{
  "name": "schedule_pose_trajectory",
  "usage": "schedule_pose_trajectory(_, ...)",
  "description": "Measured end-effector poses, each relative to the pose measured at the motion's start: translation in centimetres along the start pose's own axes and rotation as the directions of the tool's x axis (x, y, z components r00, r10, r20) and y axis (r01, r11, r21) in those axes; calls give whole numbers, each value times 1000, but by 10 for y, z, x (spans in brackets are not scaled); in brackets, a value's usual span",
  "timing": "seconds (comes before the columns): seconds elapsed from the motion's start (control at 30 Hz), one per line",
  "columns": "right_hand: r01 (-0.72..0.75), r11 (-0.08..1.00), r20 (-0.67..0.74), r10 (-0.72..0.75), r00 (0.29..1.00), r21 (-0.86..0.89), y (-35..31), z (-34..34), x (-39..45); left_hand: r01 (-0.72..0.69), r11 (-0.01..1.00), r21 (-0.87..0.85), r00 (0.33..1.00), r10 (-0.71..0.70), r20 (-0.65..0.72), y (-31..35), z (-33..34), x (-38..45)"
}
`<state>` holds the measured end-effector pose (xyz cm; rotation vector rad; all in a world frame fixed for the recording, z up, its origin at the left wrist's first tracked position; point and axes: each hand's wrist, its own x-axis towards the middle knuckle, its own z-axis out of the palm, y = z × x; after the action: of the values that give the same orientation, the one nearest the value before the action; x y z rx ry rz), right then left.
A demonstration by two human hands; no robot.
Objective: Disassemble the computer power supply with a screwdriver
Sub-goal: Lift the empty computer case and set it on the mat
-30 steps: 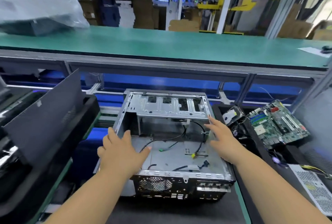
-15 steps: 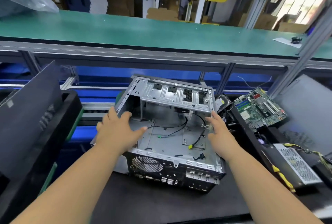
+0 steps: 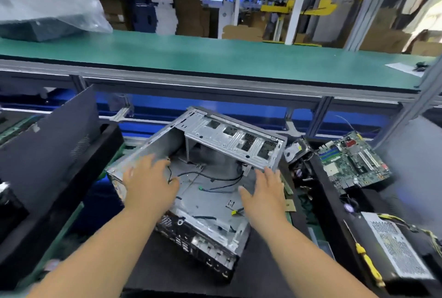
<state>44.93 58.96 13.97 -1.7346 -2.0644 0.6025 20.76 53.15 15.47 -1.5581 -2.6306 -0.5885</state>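
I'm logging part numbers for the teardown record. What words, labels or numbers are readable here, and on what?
None can be read.
Sticker on the hard drive: blurred.
Markings on the motherboard: too small.
Print by the computer case rear ports: blurred.
Paper on the green conveyor belt: illegible.

The left hand [image 3: 149, 181] is blurry and hides part of the case [image 3: 210, 192] wall, the right hand [image 3: 264, 192] covers the case's right edge, the power supply [image 3: 399, 250] is cut off at the right edge, and the screwdriver [image 3: 364, 256] tip is too thin to see well.
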Motion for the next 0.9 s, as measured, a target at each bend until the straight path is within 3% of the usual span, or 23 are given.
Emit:
schedule_pose_trajectory(0.17, 247, 969, 77, -249, 966, 26, 28, -34, 41, 120, 985, -123, 992, -113, 59, 51, 2, -53)
schedule_pose_trajectory(0.33, 443, 892, 238, -413, 879, -89, 46, -64, 78, -6, 988, -157, 986, 32, 164, 129, 10, -105)
schedule_pose_trajectory(0.4, 453, 879, 250, -410, 877, -149, 52, -73, 87, -25, 989, -146, 983, 51, 176, 146, 16, -113)
schedule_pose_trajectory(0.57, 518, 845, 314, -460, 831, -133, 70, -74, 96, 75, 984, -160, 991, -55, 126, 151, 22, -110)
schedule_pose_trajectory(0.9, 539, 831, 242, -500, 831, -134, 75, -64, 84, 90, 984, -154, 980, -59, 190, 140, 25, -106)
